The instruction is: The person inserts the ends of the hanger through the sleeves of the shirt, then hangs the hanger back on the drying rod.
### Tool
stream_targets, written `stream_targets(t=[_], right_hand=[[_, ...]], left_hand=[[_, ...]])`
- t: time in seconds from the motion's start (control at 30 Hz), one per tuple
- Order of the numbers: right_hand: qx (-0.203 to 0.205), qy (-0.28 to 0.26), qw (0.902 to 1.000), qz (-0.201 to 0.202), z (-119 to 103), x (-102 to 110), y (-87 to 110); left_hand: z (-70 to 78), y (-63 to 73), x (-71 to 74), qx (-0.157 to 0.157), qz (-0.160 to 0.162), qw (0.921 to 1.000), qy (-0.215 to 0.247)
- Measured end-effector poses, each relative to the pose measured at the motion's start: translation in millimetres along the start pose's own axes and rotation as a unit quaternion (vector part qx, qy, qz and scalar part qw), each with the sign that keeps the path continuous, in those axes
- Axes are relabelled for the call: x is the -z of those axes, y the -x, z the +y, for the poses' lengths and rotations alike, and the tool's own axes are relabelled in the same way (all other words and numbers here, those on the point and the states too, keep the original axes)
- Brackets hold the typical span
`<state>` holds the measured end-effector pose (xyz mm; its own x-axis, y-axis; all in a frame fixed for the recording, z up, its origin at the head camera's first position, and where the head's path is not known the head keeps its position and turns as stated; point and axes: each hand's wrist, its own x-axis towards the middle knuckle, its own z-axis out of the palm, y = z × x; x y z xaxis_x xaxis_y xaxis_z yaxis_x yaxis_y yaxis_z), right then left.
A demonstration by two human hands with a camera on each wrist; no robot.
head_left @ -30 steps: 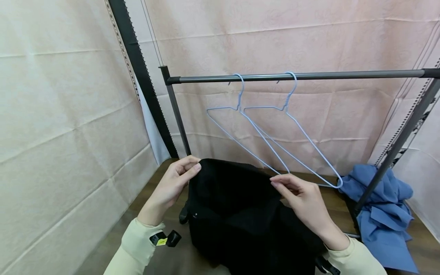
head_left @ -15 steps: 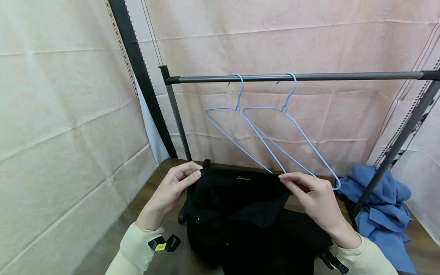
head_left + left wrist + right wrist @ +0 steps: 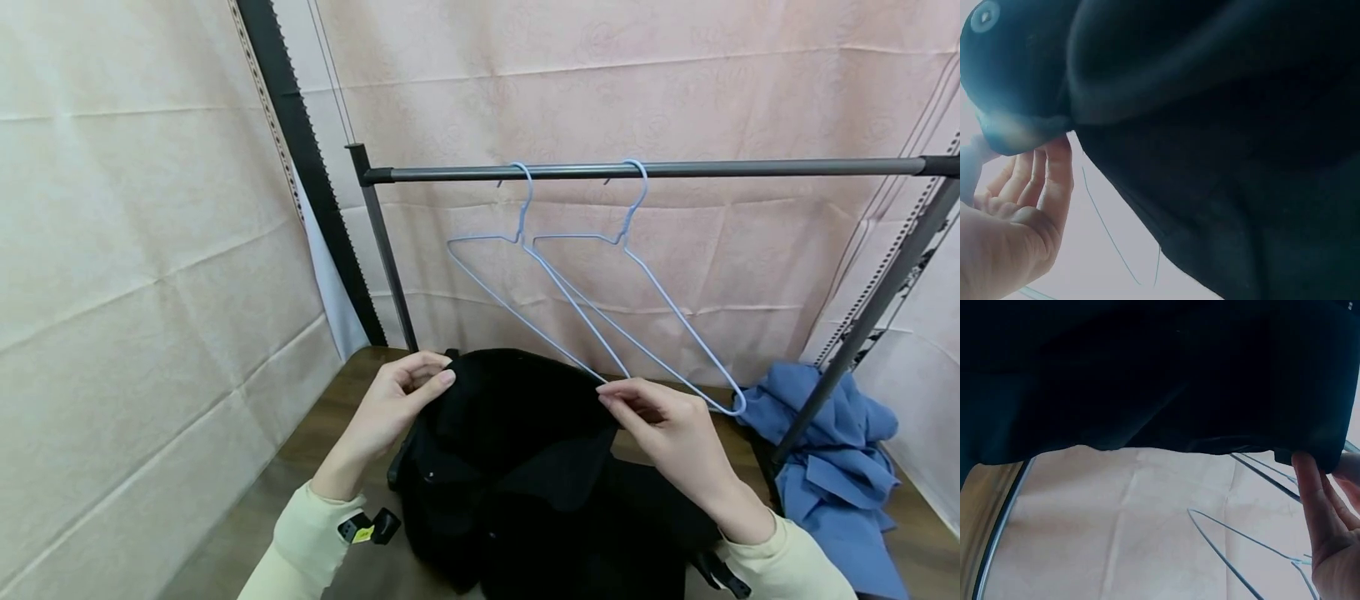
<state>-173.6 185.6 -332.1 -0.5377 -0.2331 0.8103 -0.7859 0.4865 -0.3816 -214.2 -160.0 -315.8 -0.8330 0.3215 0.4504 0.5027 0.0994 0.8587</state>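
Observation:
A black garment (image 3: pixel 525 517) with small pale dots on its front hangs between my hands. Its upper edge forms a wide, dark opening. My left hand (image 3: pixel 393 400) pinches the left end of that edge between thumb and fingers. At the opposite end, my right hand (image 3: pixel 667 429) pinches the same edge. In the left wrist view, a round metal button (image 3: pixel 985 17) shows on the garment above the left hand. The right wrist view has the right hand (image 3: pixel 1332 519) gripping a lower corner of the dark cloth. Folds hide much of the garment's shape.
Two blue wire hangers, one left (image 3: pixel 495 292) and one right (image 3: pixel 675 312), hang from a dark rail (image 3: pixel 750 168) behind the garment. A crumpled blue cloth (image 3: pixel 832 467) lies by the right rack post (image 3: pixel 862 333) on the wooden table (image 3: pixel 352 375).
The upper edge was drawn straight half a second ago, showing small light lettering; now it bows open again and the lettering is out of sight. Both hands have shifted slightly, keeping their pinch.

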Motion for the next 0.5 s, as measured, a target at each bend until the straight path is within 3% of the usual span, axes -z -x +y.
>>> stream_targets(t=[0.17,0.3,0.5], right_hand=[[0.004,0.003,0.9997,-0.022,1.8,-1.5,-0.2],[0.007,0.019,0.9996,-0.017,1.7,0.0,-3.2],[0.047,0.053,0.9957,0.059,-1.4,1.6,-15.7]], left_hand=[[-2.8,-4.1,-5.5,-0.004,0.023,0.9997,0.010],[-5.3,-5.8,-8.3,-0.010,0.033,0.9994,0.002],[-7.4,-6.4,-10.0,0.001,0.037,0.9990,-0.024]])
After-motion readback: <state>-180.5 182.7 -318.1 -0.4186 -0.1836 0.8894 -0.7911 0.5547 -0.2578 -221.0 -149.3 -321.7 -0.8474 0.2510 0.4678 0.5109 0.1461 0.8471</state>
